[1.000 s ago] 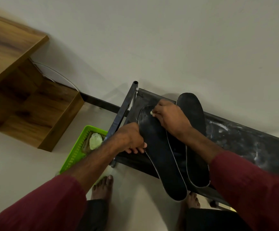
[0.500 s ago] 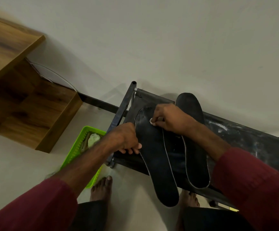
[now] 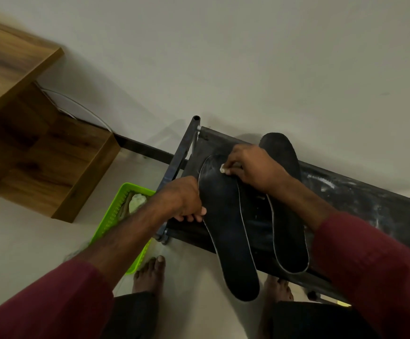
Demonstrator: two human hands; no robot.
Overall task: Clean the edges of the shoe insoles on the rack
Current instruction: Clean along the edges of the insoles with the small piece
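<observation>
We stand facing a plain pale wall (image 3: 248,57) on a light floor (image 3: 22,241), with a wood-grain cabinet (image 3: 40,155) at the left and a thin white cable (image 3: 76,104) curving behind it. A black metal rack (image 3: 346,192) stands against the wall; its dark top shelf is streaked with pale dust. On the floor beside the rack's left post lies a green basket (image 3: 107,222) holding a pale crumpled cloth (image 3: 138,201). Two black insoles lie side by side across the top shelf, heels overhanging its front edge toward our bare feet (image 3: 150,272). Each has a thin light rim around its outline. The left insole (image 3: 226,228) shows faint whitish smears near its toe; the right insole (image 3: 287,231) has its toe reaching up against the wall. Our left hand (image 3: 182,199) grips the left insole's outer edge at mid-length, fingers curled under it. Our right hand (image 3: 253,167) pinches a small white wad (image 3: 223,170) (material not discernible) between thumb and fingertips, pressing it against the toe area of the left insole. Both forearms emerge from maroon sleeves (image 3: 382,265).
</observation>
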